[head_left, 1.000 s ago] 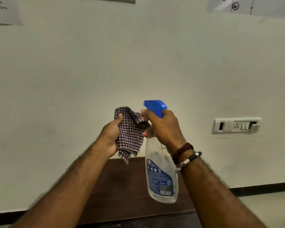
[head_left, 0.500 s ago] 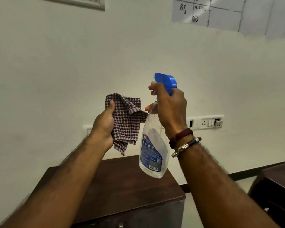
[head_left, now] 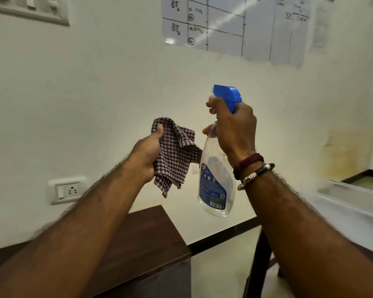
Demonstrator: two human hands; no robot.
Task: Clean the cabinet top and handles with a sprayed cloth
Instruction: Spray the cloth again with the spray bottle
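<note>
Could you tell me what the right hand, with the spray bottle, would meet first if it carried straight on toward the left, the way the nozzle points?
Most likely the cloth held up by the left hand; it hangs just beside the right hand and bottle, though depth is unclear.

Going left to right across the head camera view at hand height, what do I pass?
Wall socket → left hand → checked cloth → spray bottle → right hand.

dark wooden cabinet top [head_left: 151, 239], pale floor [head_left: 222, 267]
</note>
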